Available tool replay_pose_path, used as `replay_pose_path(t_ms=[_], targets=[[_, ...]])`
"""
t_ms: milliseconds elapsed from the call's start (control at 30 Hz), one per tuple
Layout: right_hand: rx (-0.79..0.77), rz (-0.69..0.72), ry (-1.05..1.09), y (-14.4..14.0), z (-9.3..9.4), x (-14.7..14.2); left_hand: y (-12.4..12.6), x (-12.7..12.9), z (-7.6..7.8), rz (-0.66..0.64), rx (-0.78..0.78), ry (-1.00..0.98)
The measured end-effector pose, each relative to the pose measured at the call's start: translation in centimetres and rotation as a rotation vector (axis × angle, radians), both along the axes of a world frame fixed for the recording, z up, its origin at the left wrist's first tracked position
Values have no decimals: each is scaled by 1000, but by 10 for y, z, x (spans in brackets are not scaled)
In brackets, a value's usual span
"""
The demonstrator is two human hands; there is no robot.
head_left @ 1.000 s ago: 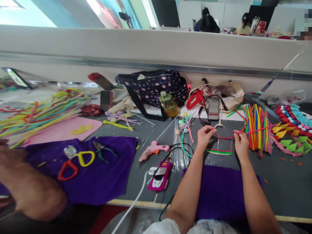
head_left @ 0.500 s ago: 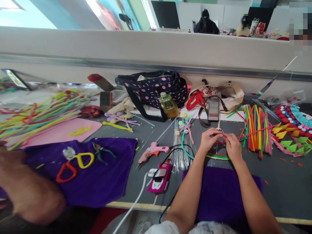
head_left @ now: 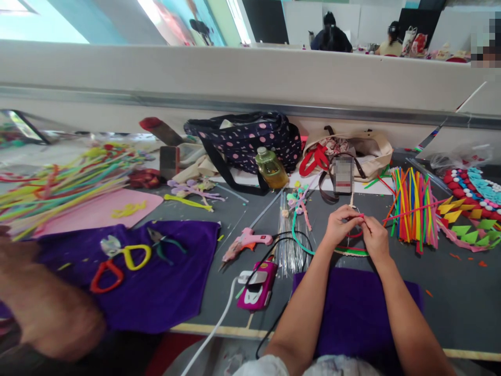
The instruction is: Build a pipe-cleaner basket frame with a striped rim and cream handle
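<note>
My left hand (head_left: 341, 225) and my right hand (head_left: 374, 239) meet fingertip to fingertip over the table. Both pinch a pinkish-red pipe cleaner (head_left: 361, 215), most of it hidden by the fingers. A curved red length (head_left: 355, 235) shows just below them. Under my wrists lies a curved band (head_left: 352, 253) in green, red and white, and a teal strand (head_left: 298, 241) bends round to the left. Right of my hands is a bundle of coloured pipe cleaners (head_left: 413, 214), with a long pink one lying across it. A purple cloth (head_left: 358, 308) lies beneath my forearms.
Left of my arms are a pink glue gun (head_left: 253, 238), a magenta power strip (head_left: 258, 287) with cables, and clear sticks (head_left: 289, 250). Scissors (head_left: 136, 257) and pliers (head_left: 166, 245) rest on another purple cloth, beside a co-worker's arm (head_left: 50, 303). A bottle (head_left: 271, 169) stands behind.
My hands stay nearly in place, fingertips still together, my left shifting slightly right. The red length below them now shows as a curve; earlier a pink strand ran rightward there.
</note>
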State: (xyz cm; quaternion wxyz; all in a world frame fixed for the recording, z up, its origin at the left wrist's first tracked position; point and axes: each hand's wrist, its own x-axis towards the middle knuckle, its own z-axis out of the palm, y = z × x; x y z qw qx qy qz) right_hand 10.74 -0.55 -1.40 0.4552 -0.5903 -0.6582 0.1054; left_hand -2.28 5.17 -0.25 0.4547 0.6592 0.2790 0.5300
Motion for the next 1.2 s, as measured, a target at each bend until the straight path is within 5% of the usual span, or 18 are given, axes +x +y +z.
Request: replay_pose_path(t_ms=[400, 700, 900, 1200], targets=[[-5, 33, 19, -1, 2, -2, 1, 2, -5, -43, -93, -78], [33, -4, 418, -2, 26, 11, 1, 0, -3, -82, -140, -54], [-100, 55, 571, -2, 24, 10, 1, 1, -3, -155, -138, -61], [-167, 57, 508, -1, 17, 6, 3, 3, -7, -160, -197, -161]])
